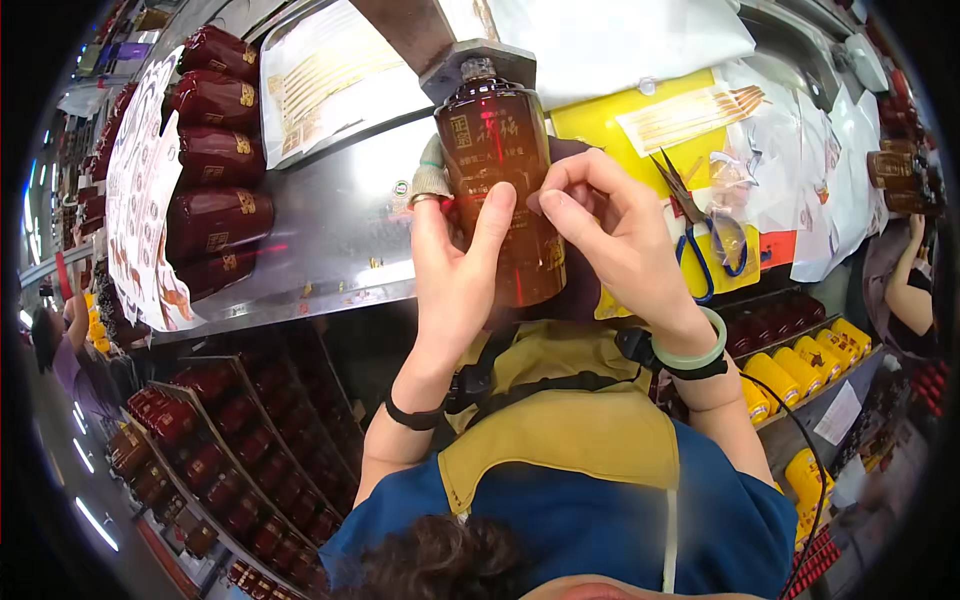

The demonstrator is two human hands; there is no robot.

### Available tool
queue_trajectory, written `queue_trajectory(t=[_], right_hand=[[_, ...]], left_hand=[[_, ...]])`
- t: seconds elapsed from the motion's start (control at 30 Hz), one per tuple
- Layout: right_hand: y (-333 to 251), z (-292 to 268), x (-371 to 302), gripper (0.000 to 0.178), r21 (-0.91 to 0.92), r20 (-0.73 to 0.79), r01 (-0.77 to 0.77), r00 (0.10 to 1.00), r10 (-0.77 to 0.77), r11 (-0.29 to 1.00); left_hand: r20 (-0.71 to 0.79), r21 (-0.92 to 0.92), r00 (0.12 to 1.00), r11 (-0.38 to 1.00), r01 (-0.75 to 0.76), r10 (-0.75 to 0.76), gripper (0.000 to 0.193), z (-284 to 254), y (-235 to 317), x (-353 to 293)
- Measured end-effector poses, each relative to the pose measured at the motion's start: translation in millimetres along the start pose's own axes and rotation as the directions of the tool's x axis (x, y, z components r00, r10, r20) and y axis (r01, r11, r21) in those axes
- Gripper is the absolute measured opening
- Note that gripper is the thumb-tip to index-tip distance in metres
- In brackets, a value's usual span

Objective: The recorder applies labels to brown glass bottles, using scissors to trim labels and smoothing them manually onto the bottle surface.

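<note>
A brown glass bottle (500, 150) with gold lettering lies tilted in front of me, its neck up against a grey metal block (512, 66). Red light lines cross the glass. My left hand (455, 275) grips the bottle from its left side, thumb on the front and a cloth sleeve (432, 178) on one finger. Thumb and forefinger of my right hand (630, 225) are pinched together at the bottle's right edge; whatever they hold, if anything, is too small to make out. Dark purple cloth (580, 293) shows beside the bottle.
Several dark red bottles (215, 150) stand in a row at the left. Blue-handled scissors (688, 200) lie open on a yellow sheet (590, 125) at my right, beside a gold-printed transfer sheet (690, 118). Yellow cans (780, 375) fill a shelf lower right; bottle racks (240, 440) stand lower left.
</note>
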State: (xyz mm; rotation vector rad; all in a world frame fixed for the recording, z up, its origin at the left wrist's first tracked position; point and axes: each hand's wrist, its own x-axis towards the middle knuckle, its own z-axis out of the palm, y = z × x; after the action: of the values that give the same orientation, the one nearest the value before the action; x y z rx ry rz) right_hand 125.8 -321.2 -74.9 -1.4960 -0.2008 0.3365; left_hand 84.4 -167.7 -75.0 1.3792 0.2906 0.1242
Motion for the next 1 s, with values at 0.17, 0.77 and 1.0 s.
queue_trajectory(t=[0.17, 0.77, 1.0], right_hand=[[5, 10, 3, 0.008, 0.0, -0.049, 0.006, 0.999, -0.006, 1.0], [0, 9, 19, 0.025, 0.133, -0.103, -0.057, 0.992, 0.071, 0.989], [3, 9, 26, 0.037, 0.108, -0.038, -0.103, 0.993, 0.108, 0.989]], left_hand=[[0.062, -0.157, 0.988, 0.976, 0.152, -0.144, 0.038, -9, 2, 4], [0.016, 0.043, 0.999, 0.998, 0.039, -0.039, 0.052, 2, 0, -6], [0.007, 0.041, 0.998, 0.997, 0.062, -0.062, 0.05, 5, 2, -5]])
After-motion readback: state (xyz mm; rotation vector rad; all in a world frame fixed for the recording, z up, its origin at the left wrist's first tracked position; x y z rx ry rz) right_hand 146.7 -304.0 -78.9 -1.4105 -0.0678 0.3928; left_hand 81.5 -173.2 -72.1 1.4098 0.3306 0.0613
